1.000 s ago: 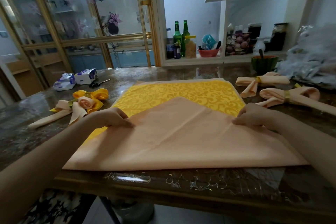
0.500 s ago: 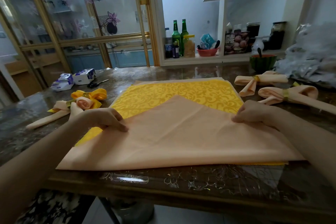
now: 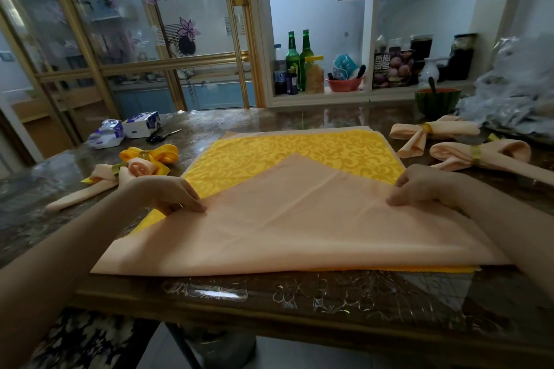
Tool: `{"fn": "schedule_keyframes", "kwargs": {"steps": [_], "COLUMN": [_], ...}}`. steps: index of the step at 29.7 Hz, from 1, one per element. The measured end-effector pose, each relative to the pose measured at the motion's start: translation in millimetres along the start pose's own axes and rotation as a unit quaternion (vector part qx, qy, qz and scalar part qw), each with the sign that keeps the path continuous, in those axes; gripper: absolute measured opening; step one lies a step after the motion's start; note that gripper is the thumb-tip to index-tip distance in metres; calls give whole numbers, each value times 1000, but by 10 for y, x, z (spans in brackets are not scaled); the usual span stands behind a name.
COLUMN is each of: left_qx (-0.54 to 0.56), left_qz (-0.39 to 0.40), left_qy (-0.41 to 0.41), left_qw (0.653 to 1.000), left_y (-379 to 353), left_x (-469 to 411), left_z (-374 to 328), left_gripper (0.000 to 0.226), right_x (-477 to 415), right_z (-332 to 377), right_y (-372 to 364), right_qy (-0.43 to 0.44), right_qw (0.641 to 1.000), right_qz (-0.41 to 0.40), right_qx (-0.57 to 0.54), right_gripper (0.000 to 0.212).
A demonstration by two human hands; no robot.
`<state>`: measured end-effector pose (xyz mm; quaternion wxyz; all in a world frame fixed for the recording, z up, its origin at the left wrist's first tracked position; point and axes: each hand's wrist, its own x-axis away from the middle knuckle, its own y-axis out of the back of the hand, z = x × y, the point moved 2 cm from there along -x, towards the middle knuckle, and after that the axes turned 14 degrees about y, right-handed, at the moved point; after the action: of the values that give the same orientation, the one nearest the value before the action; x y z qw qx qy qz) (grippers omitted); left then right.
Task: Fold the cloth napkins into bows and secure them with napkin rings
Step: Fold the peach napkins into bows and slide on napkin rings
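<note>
A peach cloth napkin lies folded into a triangle, its point away from me, on top of a yellow patterned napkin on the table. My left hand pinches the peach napkin's left slanted edge. My right hand pinches its right slanted edge. Finished bows with gold rings lie on both sides: a yellow bow and a peach bow at the left, two peach bows at the right.
The dark glossy table has its front edge close to me. Scissors and two tissue packs lie at the back left. A green bowl and crumpled plastic wrapping stand at the back right. Shelves with bottles rise behind.
Both hands have slid the peach napkin a little leftwards, baring a strip of the yellow napkin at the front right. Their grip on the edges is unchanged.
</note>
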<state>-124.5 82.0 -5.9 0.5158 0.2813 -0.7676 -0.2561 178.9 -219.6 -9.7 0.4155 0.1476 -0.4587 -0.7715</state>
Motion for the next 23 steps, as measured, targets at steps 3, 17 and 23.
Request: {"fn": "schedule_keyframes", "kwargs": {"steps": [3, 17, 23], "left_qx": [0, -192, -283], "left_qz": [4, -355, -206], "left_qy": [-1, -199, -259], "left_qw": [1000, 893, 900], "left_y": [-1, -808, -1550], "left_x": [7, 470, 560], "left_z": [3, -630, -772], "left_gripper": [15, 48, 65], "right_x": [-15, -33, 273], "right_z": [-7, 217, 465], "right_y": [-6, -211, -644], "right_qy": [-4, 106, 245], "right_qw": [1000, 903, 958], "right_qz": [9, -97, -13], "right_qx": [1, 406, 150], "right_gripper": [45, 41, 54]}}
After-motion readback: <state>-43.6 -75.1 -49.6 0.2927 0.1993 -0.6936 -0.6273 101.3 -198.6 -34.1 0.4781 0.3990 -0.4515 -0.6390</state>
